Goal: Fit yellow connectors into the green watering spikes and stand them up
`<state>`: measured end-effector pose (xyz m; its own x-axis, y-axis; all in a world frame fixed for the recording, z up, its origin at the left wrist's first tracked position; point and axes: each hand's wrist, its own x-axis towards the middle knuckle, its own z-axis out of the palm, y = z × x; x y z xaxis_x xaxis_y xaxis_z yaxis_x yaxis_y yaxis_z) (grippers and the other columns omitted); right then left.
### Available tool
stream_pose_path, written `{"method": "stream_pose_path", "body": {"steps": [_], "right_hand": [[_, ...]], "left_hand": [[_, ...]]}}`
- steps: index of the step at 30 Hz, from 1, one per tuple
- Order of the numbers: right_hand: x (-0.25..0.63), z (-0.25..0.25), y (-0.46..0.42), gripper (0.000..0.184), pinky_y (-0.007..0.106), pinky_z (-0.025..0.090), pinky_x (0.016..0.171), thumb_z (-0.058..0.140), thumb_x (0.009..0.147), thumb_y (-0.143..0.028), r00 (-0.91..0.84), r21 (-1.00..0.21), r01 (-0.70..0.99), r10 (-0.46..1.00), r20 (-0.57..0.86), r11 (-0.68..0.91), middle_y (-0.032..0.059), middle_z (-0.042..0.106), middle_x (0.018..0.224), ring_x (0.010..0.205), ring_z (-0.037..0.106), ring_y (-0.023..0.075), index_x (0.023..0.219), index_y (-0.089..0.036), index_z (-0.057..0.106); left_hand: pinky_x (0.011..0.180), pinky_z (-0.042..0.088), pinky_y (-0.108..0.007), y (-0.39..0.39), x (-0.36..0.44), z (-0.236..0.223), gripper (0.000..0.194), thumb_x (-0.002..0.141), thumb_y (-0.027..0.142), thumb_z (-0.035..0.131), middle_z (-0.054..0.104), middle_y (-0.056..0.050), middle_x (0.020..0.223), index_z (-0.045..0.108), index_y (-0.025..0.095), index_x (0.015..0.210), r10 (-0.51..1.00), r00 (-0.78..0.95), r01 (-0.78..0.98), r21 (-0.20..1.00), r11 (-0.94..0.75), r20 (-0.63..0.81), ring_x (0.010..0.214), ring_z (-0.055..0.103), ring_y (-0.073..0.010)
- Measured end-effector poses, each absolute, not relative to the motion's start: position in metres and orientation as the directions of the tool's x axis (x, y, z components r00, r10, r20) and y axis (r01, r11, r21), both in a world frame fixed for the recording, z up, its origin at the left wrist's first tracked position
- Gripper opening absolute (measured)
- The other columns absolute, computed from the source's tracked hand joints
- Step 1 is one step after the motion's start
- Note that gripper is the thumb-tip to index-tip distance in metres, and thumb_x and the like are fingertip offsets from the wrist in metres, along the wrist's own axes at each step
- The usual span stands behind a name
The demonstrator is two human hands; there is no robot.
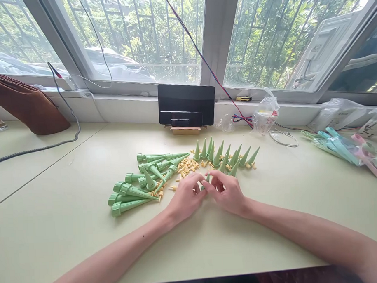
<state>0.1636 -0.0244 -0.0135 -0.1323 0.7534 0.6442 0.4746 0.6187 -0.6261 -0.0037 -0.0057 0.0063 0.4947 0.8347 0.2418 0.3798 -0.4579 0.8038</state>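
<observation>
Near the middle of the table, my left hand (189, 192) and my right hand (227, 191) meet around one green plastic spike (208, 178), its tip pointing up between them. Fingers of both hands are closed on it, and they hide its lower part. Just beyond my left hand lies a heap of small yellow plastic valves (185, 166). Past my right hand, several green spikes (216, 159) stand upright in rows with yellow valves at their bases. To the left, more green spikes (133, 191) lie on their sides in a loose pile.
A tablet (186, 102) on a stand, with a phone before it, is at the back by the window. A brown bag (29, 105) and a dark cable (72, 139) are at left. Plastic bags (266, 116) and pastel straps (340, 146) lie at right.
</observation>
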Motion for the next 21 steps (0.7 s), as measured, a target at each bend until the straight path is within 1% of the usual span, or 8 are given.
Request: {"method": "stream_pose_path", "body": {"steps": [4,8,9,11,15,18,21], "right_hand": [[0.163,-0.014,-0.026,0.005,0.019,0.035,0.044,0.057,0.092,-0.023,-0.16,-0.578,0.483,0.715,0.681,0.658,-0.0065,0.048,0.057,0.045,0.038,0.0072,0.091,-0.018,0.059],[0.163,-0.011,-0.028,0.011,0.02,0.034,0.043,0.053,0.094,-0.02,-0.168,-0.577,0.49,0.72,0.673,0.654,-0.0063,0.045,0.055,0.045,0.038,0.0076,0.083,-0.019,0.056],[0.163,-0.011,-0.028,0.013,0.02,0.034,0.043,0.053,0.094,-0.02,-0.171,-0.572,0.494,0.718,0.674,0.655,-0.0061,0.044,0.055,0.045,0.038,0.0078,0.081,-0.019,0.055],[0.164,-0.011,-0.029,0.017,0.021,0.033,0.044,0.052,0.094,-0.02,-0.181,-0.559,0.503,0.713,0.678,0.659,-0.0056,0.045,0.055,0.045,0.037,0.0079,0.077,-0.019,0.054],[0.165,-0.013,-0.03,0.013,0.022,0.034,0.045,0.052,0.093,-0.016,-0.209,-0.535,0.486,0.686,0.697,0.691,-0.0041,0.049,0.059,0.047,0.039,0.0084,0.082,-0.019,0.056],[0.165,-0.014,-0.032,0.011,0.022,0.031,0.046,0.051,0.092,-0.011,-0.236,-0.494,0.465,0.64,0.731,0.735,-0.0051,0.044,0.058,0.047,0.036,0.009,0.087,-0.019,0.057],[0.166,-0.015,-0.033,0.013,0.024,0.028,0.047,0.052,0.09,-0.008,-0.256,-0.434,0.462,0.585,0.769,0.773,-0.0054,0.041,0.058,0.048,0.033,0.0096,0.089,-0.02,0.055]], "left_hand": [[0.057,0.045,-0.022,-0.008,-0.003,0.005,0.005,0.082,0.016,0.056,0.057,0.0,0.085,0.06,0.019,0.082,0.816,0.513,0.377,0.785,-0.493,0.266,0.062,0.052,-0.0093],[0.056,0.044,-0.022,-0.011,-0.003,0.003,0.014,0.085,0.017,0.055,0.058,0.0,0.093,0.061,0.021,0.098,0.813,0.519,0.356,0.798,-0.486,0.264,0.058,0.05,-0.0074],[0.057,0.044,-0.022,-0.011,-0.003,0.002,0.016,0.085,0.017,0.055,0.058,0.0,0.095,0.06,0.022,0.1,0.811,0.523,0.351,0.801,-0.485,0.263,0.058,0.049,-0.0075],[0.058,0.043,-0.023,-0.013,-0.003,0.001,0.017,0.086,0.015,0.053,0.057,0.0,0.094,0.06,0.022,0.099,0.8,0.541,0.344,0.799,-0.494,0.261,0.06,0.049,-0.0084],[0.058,0.04,-0.023,-0.018,-0.002,0.001,0.01,0.087,0.014,0.051,0.053,0.0,0.085,0.059,0.02,0.087,0.806,0.535,0.373,0.786,-0.493,0.252,0.06,0.046,-0.0092],[0.061,0.04,-0.024,-0.021,-0.002,0.004,0.011,0.087,0.015,0.052,0.054,0.0,0.087,0.061,0.021,0.091,0.821,0.521,0.392,0.79,-0.471,0.231,0.062,0.046,-0.0103],[0.062,0.039,-0.025,-0.024,-0.001,0.006,0.007,0.087,0.018,0.055,0.056,0.0,0.089,0.061,0.021,0.09,0.84,0.512,0.405,0.811,-0.422,0.182,0.061,0.044,-0.0107]]}}
